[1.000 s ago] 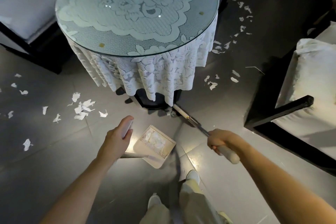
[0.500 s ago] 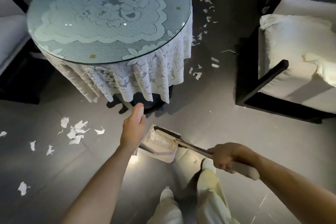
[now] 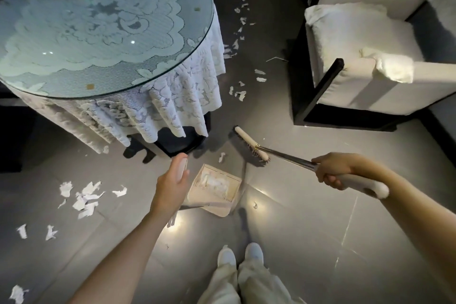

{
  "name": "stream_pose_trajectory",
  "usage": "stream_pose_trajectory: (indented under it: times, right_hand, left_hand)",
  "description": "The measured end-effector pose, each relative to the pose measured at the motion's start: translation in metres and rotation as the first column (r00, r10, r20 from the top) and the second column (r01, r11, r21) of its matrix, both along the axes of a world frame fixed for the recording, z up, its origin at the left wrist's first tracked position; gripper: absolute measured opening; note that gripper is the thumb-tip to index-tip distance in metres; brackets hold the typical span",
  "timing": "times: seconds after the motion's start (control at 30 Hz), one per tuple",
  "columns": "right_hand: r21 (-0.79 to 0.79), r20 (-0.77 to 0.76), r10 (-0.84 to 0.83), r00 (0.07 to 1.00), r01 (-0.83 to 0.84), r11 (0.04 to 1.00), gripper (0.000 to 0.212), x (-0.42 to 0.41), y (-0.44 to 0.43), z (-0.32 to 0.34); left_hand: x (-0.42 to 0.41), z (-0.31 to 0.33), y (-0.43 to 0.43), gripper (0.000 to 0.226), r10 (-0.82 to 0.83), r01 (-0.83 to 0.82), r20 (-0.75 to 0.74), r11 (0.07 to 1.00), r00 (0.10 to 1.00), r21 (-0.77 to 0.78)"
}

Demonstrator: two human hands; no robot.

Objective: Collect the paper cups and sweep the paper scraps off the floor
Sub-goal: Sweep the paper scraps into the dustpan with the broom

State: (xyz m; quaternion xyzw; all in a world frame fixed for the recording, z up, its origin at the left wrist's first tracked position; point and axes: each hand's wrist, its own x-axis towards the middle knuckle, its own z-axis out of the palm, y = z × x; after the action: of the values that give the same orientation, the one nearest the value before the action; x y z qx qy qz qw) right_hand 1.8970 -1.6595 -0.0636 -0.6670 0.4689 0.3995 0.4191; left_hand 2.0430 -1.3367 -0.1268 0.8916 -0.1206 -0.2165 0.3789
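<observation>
while our right hand (image 3: 330,171) clenches the broom (image 3: 251,147) by its handle, the long shaft points away and left, head just short of the table (image 3: 187,103). our left hand (image 3: 172,180) grasps the dustpan (image 3: 214,187) handle. paper scraps (image 3: 84,196) lie left of it; open floor (image 3: 308,229) separates broom head and armchair (image 3: 357,39).

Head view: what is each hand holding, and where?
Right hand grips the broom at the white grip of its handle; left hand holds the dustpan by the top of its upright handle.

Dark grey tiled floor (image 3: 320,217); round lace-draped glass table (image 3: 172,39); white armchair (image 3: 357,39).
</observation>
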Motion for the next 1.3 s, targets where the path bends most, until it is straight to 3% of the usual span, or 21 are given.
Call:
stream_pose_trajectory:
  times: [0.17, 0.33, 0.4, 0.5, 0.67, 0.83, 1.03, 1.17, 1.3]
  right_hand:
    - [-0.124, 0.023, -0.026, 0.999, 0.028, 0.992, 0.016, 0.01, -0.026, -0.048]
    - [-0.151, 0.096, -0.016, 0.995, 0.03, 0.988, 0.011, 0.029, -0.05, -0.08]
    - [-0.097, 0.126, -0.032, 0.991, 0.044, 0.994, 0.016, 0.037, -0.05, -0.089]
    - [-0.032, 0.113, 0.024, 0.993, -0.021, 0.999, 0.007, 0.049, -0.041, -0.102]
    - [0.039, 0.027, 0.289, 0.957, -0.29, 0.956, 0.049, 0.051, 0.006, -0.108]
    - [0.14, -0.037, 0.457, 0.889, -0.448, 0.883, 0.067, 0.019, 0.054, -0.101]
    - [0.22, -0.057, 0.353, 0.934, -0.333, 0.917, 0.066, -0.042, 0.101, -0.059]
    - [0.358, -0.035, -0.071, 0.997, 0.078, 0.93, 0.061, -0.084, 0.111, -0.013]
    - [0.328, 0.015, -0.196, 0.98, 0.181, 0.927, 0.058, -0.134, 0.131, 0.011]
  left_hand:
    - [-0.016, 0.002, -0.003, 0.032, -0.112, 0.11, 0.03, 0.992, 0.993, 0.061]
    - [-0.024, -0.004, -0.005, 0.029, -0.121, 0.122, -0.017, 0.985, 0.993, 0.121]
    - [-0.027, -0.008, -0.001, 0.026, -0.132, 0.135, -0.03, 0.98, 0.991, 0.144]
    - [-0.026, -0.013, 0.007, 0.025, -0.116, 0.115, -0.003, 0.982, 0.993, 0.151]
    - [-0.021, -0.018, 0.0, 0.031, -0.117, 0.107, 0.045, 0.978, 0.992, 0.178]
    - [-0.019, -0.019, -0.003, 0.036, -0.104, 0.088, 0.081, 0.98, 0.991, 0.178]
    - [-0.043, -0.013, 0.012, 0.038, -0.162, 0.15, 0.096, 0.981, 0.982, 0.121]
    - [-0.071, -0.011, 0.047, 0.034, -0.127, 0.122, 0.1, 0.991, 0.987, 0.05]
    - [-0.105, -0.006, 0.095, 0.031, -0.035, 0.037, 0.077, 0.999, 0.996, -0.025]
